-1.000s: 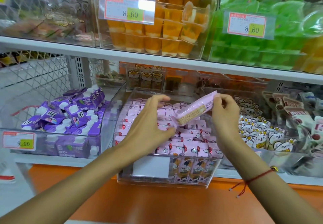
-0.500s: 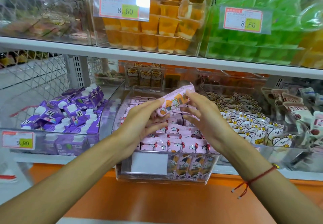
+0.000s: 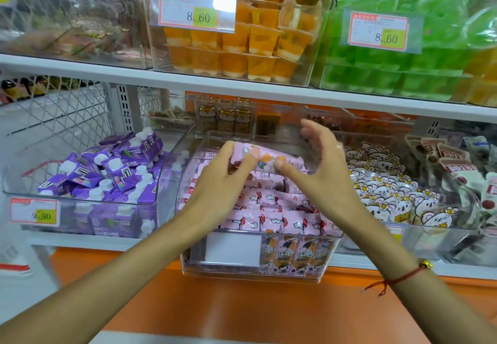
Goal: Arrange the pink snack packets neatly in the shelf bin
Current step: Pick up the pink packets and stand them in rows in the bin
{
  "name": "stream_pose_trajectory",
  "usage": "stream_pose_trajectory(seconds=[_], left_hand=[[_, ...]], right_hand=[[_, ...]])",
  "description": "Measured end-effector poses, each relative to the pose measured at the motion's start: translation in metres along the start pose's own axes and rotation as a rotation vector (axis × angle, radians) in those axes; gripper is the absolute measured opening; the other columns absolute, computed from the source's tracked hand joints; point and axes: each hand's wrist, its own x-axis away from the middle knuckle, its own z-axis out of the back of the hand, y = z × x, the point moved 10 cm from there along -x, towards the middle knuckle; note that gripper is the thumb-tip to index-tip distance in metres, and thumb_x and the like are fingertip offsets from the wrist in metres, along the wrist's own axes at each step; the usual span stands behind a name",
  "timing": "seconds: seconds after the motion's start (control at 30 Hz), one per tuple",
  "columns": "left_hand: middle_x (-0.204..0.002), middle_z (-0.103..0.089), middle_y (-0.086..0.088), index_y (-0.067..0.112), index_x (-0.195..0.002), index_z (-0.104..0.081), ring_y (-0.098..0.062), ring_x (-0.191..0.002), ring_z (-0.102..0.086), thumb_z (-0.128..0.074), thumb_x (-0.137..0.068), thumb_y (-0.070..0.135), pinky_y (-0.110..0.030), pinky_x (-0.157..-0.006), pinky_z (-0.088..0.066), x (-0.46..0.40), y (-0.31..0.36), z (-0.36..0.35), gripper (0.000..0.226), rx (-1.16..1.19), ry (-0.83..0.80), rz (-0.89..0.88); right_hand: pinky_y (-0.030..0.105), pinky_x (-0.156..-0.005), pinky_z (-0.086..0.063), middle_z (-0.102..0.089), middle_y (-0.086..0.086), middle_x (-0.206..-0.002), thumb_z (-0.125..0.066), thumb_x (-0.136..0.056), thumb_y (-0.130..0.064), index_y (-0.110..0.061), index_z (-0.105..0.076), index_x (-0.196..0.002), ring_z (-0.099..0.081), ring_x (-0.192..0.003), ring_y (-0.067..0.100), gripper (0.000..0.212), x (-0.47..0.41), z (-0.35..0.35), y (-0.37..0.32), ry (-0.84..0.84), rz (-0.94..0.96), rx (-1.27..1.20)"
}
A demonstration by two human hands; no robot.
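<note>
A clear shelf bin on the lower shelf holds several pink snack packets lying in rows. My left hand grips the left end of one long pink packet, held roughly level just above the back half of the bin. My right hand is at the packet's right end. Its thumb touches the wrapper, while its fingers are spread and lifted off; they are blurred. The packets under my hands are partly hidden.
A bin of purple drink cartons stands to the left and a bin of white bear-print snacks to the right. The upper shelf edge hangs close above, carrying orange jelly cups and green ones.
The long packet has swung from steeply tilted to nearly level and moved down and left over the bin. My right hand's fingers have let go of its end.
</note>
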Motion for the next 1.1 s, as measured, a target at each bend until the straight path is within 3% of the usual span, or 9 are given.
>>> stream_pose_trajectory(seconds=[0.07, 0.13, 0.2, 0.3, 0.43, 0.5, 0.67, 0.87, 1.1], left_hand=[[-0.089, -0.069, 0.005, 0.034, -0.102, -0.053, -0.011, -0.08, -0.066, -0.041, -0.093, 0.053, -0.045, -0.074, -0.056, 0.004, 0.011, -0.002, 0.024, -0.15, -0.033, -0.111], [-0.092, -0.069, 0.002, 0.037, -0.11, -0.052, -0.015, -0.083, -0.067, -0.041, -0.092, 0.056, -0.047, -0.073, -0.055, 0.006, 0.014, -0.005, 0.028, -0.179, -0.052, -0.145], [-0.105, -0.066, 0.01, 0.038, -0.12, -0.048, -0.01, -0.094, -0.062, -0.042, -0.089, 0.059, -0.044, -0.079, -0.054, 0.005, 0.015, -0.007, 0.038, -0.189, -0.05, -0.157], [-0.132, -0.049, 0.015, 0.032, -0.136, -0.034, -0.001, -0.111, -0.051, -0.042, -0.091, 0.054, -0.028, -0.092, -0.045, 0.003, 0.009, -0.011, 0.051, -0.258, -0.041, -0.167], [-0.15, -0.034, 0.009, 0.029, -0.141, -0.035, -0.007, -0.127, -0.039, -0.037, -0.1, 0.037, -0.028, -0.101, -0.035, 0.003, -0.009, -0.036, 0.042, -0.717, -0.225, -0.241], [-0.151, -0.035, 0.006, 0.029, -0.142, -0.039, -0.012, -0.135, -0.034, -0.034, -0.1, 0.04, -0.028, -0.106, -0.029, 0.005, -0.019, -0.045, 0.043, -0.846, -0.313, -0.269], [-0.131, -0.058, 0.011, 0.031, -0.133, -0.051, -0.011, -0.116, -0.051, -0.032, -0.099, 0.043, -0.025, -0.089, -0.036, 0.006, -0.02, -0.043, 0.04, -0.893, -0.31, -0.311], [-0.129, -0.058, 0.013, 0.034, -0.134, -0.049, -0.015, -0.116, -0.05, -0.032, -0.1, 0.042, -0.03, -0.088, -0.038, 0.004, -0.027, -0.041, 0.039, -0.901, -0.398, -0.265], [-0.136, -0.052, 0.014, 0.036, -0.137, -0.045, -0.012, -0.123, -0.044, -0.029, -0.099, 0.045, -0.028, -0.095, -0.034, 0.005, -0.032, -0.041, 0.042, -0.895, -0.396, -0.243]], right_hand=[[0.032, -0.104, -0.027, -0.044, -0.005, -0.138, -0.066, -0.086, -0.034, -0.026, -0.041, -0.139, -0.032, -0.128, 0.012, 0.059, 0.005, -0.009, -0.027, -0.066, 0.287, 0.263], [0.035, -0.102, -0.029, -0.05, -0.006, -0.133, -0.059, -0.091, -0.031, -0.026, -0.046, -0.137, -0.036, -0.124, 0.014, 0.048, 0.009, -0.022, -0.031, -0.165, 0.369, 0.339], [0.037, -0.094, -0.04, -0.056, -0.007, -0.122, -0.055, -0.092, -0.035, -0.025, -0.05, -0.13, -0.047, -0.113, 0.014, 0.039, 0.008, -0.027, -0.024, -0.211, 0.335, 0.305], [0.038, -0.084, -0.05, -0.062, -0.005, -0.109, -0.056, -0.091, -0.036, -0.019, -0.046, -0.118, -0.059, -0.098, 0.012, 0.034, -0.002, -0.008, -0.006, -0.059, 0.179, 0.158], [0.037, -0.08, -0.055, -0.06, -0.006, -0.094, -0.06, -0.092, -0.02, -0.013, -0.028, -0.132, -0.062, -0.083, 0.004, 0.052, -0.007, 0.001, 0.022, 0.084, -0.036, -0.057], [0.036, -0.074, -0.056, -0.059, -0.008, -0.09, -0.059, -0.092, -0.016, -0.018, -0.021, -0.139, -0.065, -0.08, 0.009, 0.06, -0.005, -0.009, 0.025, 0.047, -0.03, -0.034], [0.047, -0.067, -0.053, -0.059, 0.001, -0.083, -0.054, -0.094, -0.015, -0.025, -0.03, -0.132, -0.062, -0.073, 0.022, 0.046, -0.005, -0.027, 0.025, -0.155, 0.082, 0.251], [0.036, -0.08, -0.048, -0.051, 0.006, -0.119, -0.058, -0.092, -0.024, -0.02, -0.056, -0.12, -0.057, -0.099, 0.025, 0.028, -0.005, -0.036, 0.032, -0.25, 0.115, 0.5], [0.03, -0.085, -0.039, -0.06, 0.008, -0.119, -0.041, -0.099, -0.022, -0.019, -0.063, -0.122, -0.051, -0.111, 0.023, 0.032, 0.002, -0.062, 0.044, -0.486, 0.115, 0.604]])
